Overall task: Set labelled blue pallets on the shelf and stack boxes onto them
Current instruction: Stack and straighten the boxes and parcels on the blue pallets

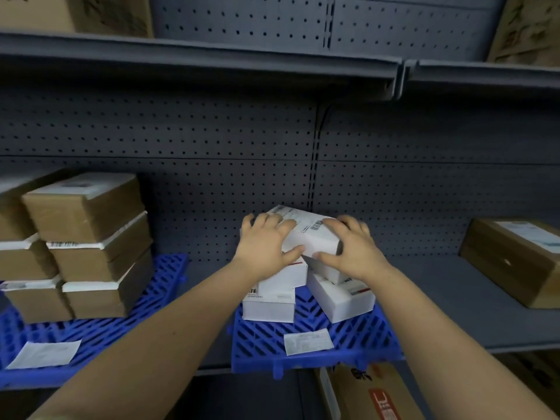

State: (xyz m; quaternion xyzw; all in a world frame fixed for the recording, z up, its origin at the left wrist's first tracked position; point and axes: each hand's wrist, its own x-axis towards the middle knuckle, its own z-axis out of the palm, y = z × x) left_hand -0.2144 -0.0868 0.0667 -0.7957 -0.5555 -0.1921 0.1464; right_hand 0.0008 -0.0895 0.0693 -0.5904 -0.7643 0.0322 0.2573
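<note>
A blue slatted pallet (357, 338) with a white label (308, 341) lies on the grey shelf (448, 298) in the middle. Several white boxes are piled on it, among them a lower left box (268, 307) and a tilted lower right box (342, 301). On top of the pile sits a white box with a barcode label (312, 234). My left hand (266, 244) grips its left end and my right hand (351, 247) grips its right end. A second blue pallet (127, 322) at the left carries stacked brown boxes (91, 247) and a white label (45, 354).
A single brown carton (515, 259) lies on the shelf at the right. The upper shelf (212, 65) overhangs, with cartons on it. A pegboard back wall (212, 140) closes the bay. Below the shelf edge stands a printed carton (375, 395).
</note>
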